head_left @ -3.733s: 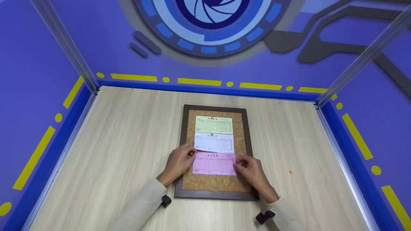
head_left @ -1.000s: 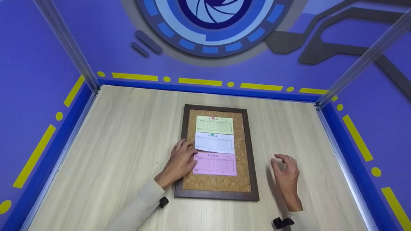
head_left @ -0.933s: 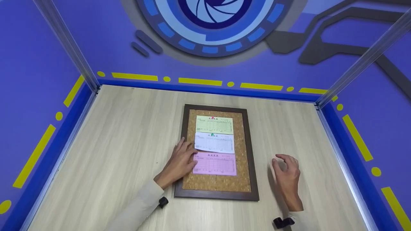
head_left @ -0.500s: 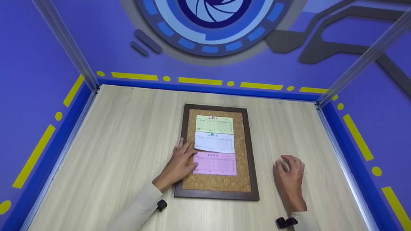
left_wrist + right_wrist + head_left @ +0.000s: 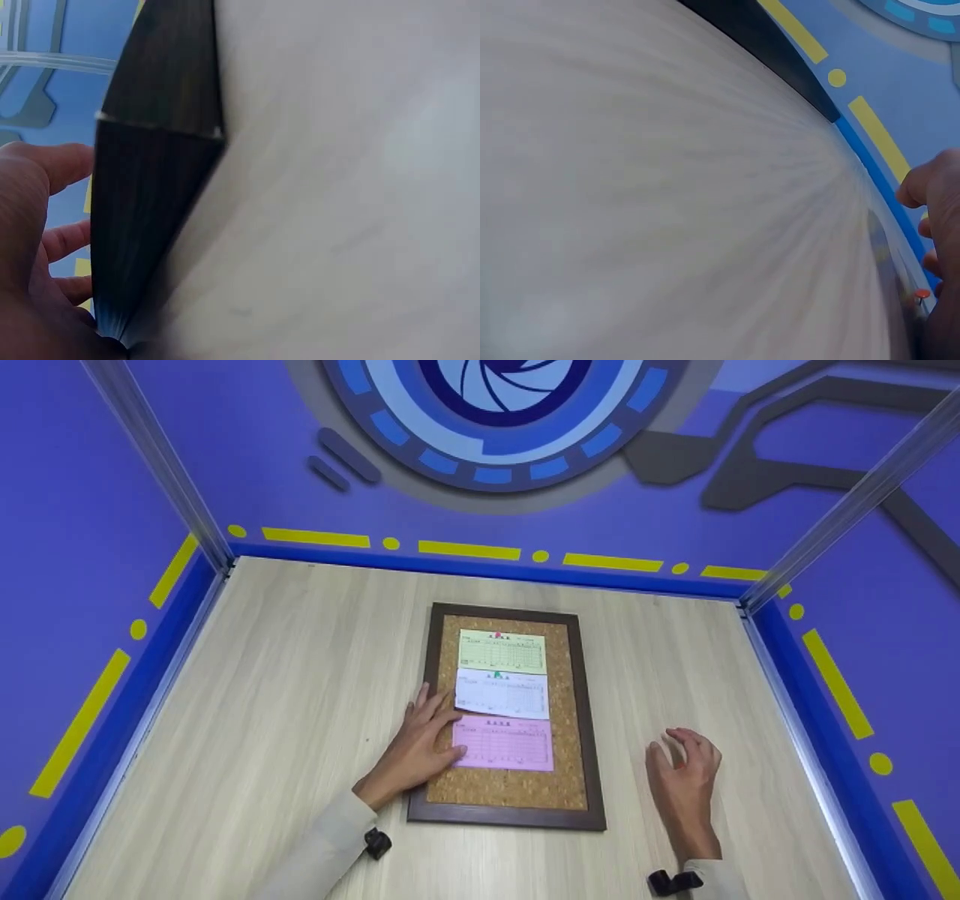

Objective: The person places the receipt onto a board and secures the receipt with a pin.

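A dark-framed cork board (image 5: 506,791) lies on the table. Down it run a yellow-green slip (image 5: 502,652), a white slip (image 5: 501,697) and a pink slip (image 5: 504,746). A pink push pin (image 5: 498,635) tops the green slip and a green push pin (image 5: 497,675) the white one; none shows on the pink slip. My left hand (image 5: 412,750) rests on the board's left side, thumb and fingertips touching the pink slip's left edge. Right of the board, my right hand (image 5: 690,780) has bent, parted fingers. In the right wrist view, an orange push pin (image 5: 922,295) appears beside that hand, apparently unheld.
The pale wood-grain table (image 5: 300,675) extends around the board. Blue-purple walls (image 5: 262,465) with yellow marks enclose it at the back and both sides. Clear posts (image 5: 847,502) stand at the back corners.
My right hand has let go of the pink slip's right edge and moved right, covering the orange pin's spot in the head view. My left hand's fingers have spread out over the board.
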Action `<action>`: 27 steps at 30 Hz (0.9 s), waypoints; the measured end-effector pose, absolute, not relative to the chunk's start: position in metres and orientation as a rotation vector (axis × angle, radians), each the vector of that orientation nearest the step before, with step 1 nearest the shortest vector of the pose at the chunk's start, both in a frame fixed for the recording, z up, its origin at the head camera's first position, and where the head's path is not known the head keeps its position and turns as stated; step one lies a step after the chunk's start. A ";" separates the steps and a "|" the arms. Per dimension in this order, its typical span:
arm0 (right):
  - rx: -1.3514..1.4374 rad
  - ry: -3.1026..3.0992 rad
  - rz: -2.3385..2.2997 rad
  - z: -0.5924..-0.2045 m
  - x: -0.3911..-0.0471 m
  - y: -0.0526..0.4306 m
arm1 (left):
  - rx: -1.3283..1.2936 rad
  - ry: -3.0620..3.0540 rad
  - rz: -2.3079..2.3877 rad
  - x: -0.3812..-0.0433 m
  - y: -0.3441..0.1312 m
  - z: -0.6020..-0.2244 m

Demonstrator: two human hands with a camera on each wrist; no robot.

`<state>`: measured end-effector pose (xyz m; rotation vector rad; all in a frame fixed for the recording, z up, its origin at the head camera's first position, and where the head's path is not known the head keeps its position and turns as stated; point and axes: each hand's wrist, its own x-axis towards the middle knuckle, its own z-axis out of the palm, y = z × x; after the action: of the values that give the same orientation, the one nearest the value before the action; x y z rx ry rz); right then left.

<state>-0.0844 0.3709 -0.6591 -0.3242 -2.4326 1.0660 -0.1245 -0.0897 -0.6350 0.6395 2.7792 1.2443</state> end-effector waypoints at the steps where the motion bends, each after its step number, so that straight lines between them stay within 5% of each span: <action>1: -0.339 -2.434 1.073 -0.659 -0.084 0.372 | 0.643 2.777 1.240 -0.125 -0.090 -0.636; 27: -0.522 -2.414 1.039 -0.657 -0.064 0.377 | 0.684 2.729 1.217 -0.124 -0.100 -0.640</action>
<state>-0.0636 0.3768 -0.6573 -0.5220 -2.4139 1.0389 -0.1245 -0.0995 -0.6396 0.6839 2.7289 1.2174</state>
